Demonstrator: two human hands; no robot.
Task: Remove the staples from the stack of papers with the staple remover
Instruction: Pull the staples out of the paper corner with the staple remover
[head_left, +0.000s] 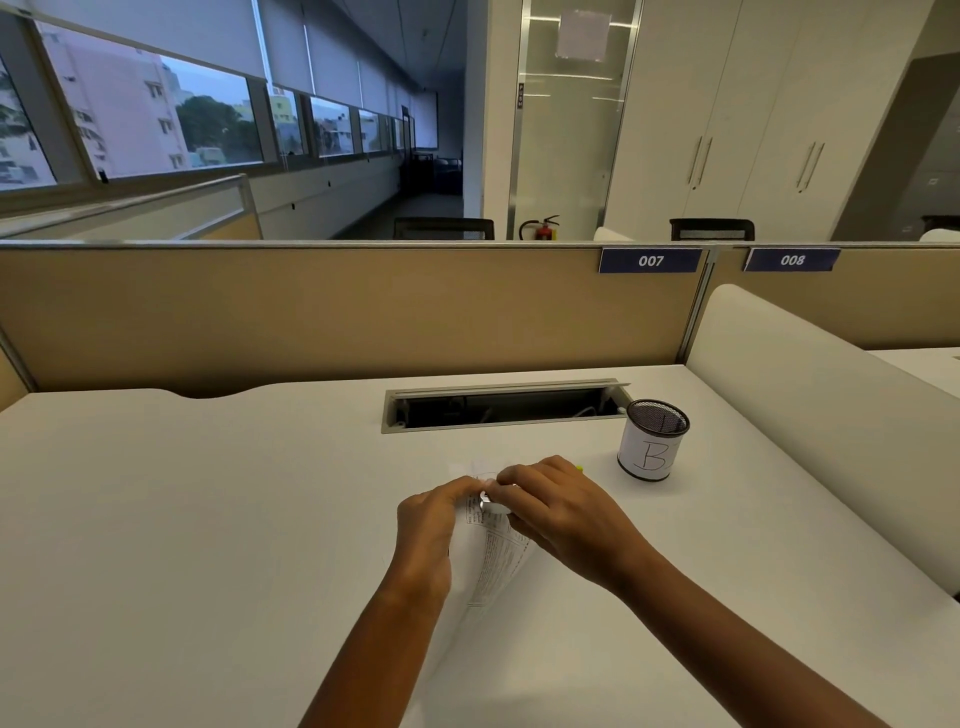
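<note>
Left hand (428, 525) pinches papers (491, 561), long axis toward viewer; right hand (558, 512) grips staple remover (493, 503).

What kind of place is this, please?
Most likely an open-plan office: tan cubicle partitions carrying blue numbered desk labels, a white desk with a cable slot, and a black mesh pen cup.

I read "007" in white on a blue rectangular tag (650, 260) on the far tan partition, and "008" on a matching blue tag (791, 260) to its right. A black mesh cup's white paper wrap (647, 453) bears a handwritten "B". The stapled sheets' print (493, 551) is too small to read.
</note>
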